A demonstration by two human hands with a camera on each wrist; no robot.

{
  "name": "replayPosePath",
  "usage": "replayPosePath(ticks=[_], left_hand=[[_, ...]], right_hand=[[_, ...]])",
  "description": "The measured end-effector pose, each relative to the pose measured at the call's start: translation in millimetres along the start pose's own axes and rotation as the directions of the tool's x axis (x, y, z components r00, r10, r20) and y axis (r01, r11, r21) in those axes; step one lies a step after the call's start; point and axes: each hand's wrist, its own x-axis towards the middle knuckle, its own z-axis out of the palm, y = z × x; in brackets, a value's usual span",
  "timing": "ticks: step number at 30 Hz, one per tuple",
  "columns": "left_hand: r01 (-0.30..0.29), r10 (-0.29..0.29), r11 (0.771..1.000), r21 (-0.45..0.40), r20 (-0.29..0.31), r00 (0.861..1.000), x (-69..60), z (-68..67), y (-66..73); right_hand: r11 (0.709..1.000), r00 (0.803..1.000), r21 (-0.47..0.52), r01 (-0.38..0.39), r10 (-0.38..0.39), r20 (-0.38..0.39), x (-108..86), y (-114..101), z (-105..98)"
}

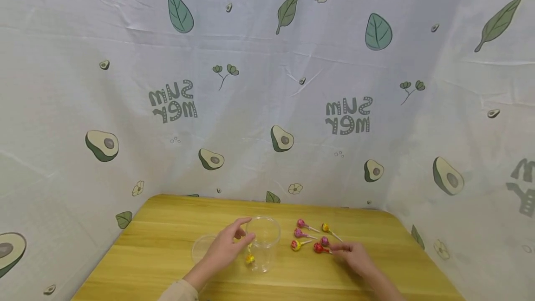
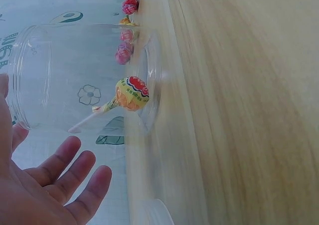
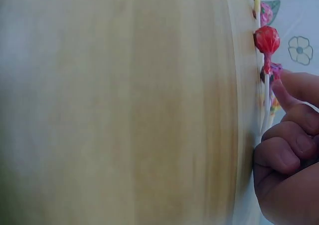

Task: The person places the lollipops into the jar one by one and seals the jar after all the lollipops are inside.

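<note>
Containers: I count one clear jar (image 1: 269, 245), upright on the wooden table (image 1: 146, 254) with its mouth uncovered. Inside is one yellow lollipop (image 2: 132, 94), candy end low near the base and stick slanting up against the wall. One round clear lid (image 1: 200, 246) lies flat to the left of the jar, well apart from it and partly covered from my head view by the left hand (image 1: 223, 245).

Count: seven lollipops in all, one in the jar and six on the table to its right. The six are two pink (image 1: 300, 223) (image 1: 298, 232), one red (image 1: 318, 247), one purple (image 1: 324, 241), one orange (image 1: 325, 227) and one yellow-and-red (image 1: 296, 245). The two pinks and the yellow-and-red form a rough column nearest the jar, sticks pointing right; the orange one lies beyond the purple and red, its stick slanting toward the near right.

Grip, left: the thumb and forefinger are spread at the jar's rim; the other three fingers are loosely extended, apart from its wall.

Grip, right: the right hand (image 1: 353, 255) is low over the table, thumb and forefinger at the stick end of the purple lollipop, close beside the red one, other fingers curled in. I cannot tell whether they have closed on a stick.

Surroundings: a pale cloth (image 1: 251, 115) printed with avocados, leaves and flowers hangs behind the table. A cream sleeve (image 1: 179, 290) shows at the left wrist.
</note>
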Motion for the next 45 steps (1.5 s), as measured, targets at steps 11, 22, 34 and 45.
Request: replayPosePath(ticks=[11,22,34,45], left_hand=[[0.001,-0.001,1.0,0.0,0.019,1.0,-0.5,2.9,2.6],[0.006,-0.006,1.0,0.005,0.015,1.0,1.3,0.5,6.4],[0.005,-0.005,1.0,0.012,0.013,1.0,1.7,-0.2,3.1],[0.008,-0.009,1.0,0.01,0.007,1.0,-0.2,-0.5,-0.3]], right_hand=[[0.998,1.0,-0.06,-0.011,0.009,-0.023,-2.5,7.5,-2.8],[0.994,0.998,-0.098,-0.052,0.05,-0.027,-2.8,5.3,-7.0],[0.993,0.999,-0.115,-0.03,0.027,-0.033,-3.7,4.8,-4.9],[0.993,1.0,-0.117,-0.005,0.003,-0.013,-1.5,9.9,-2.8]])
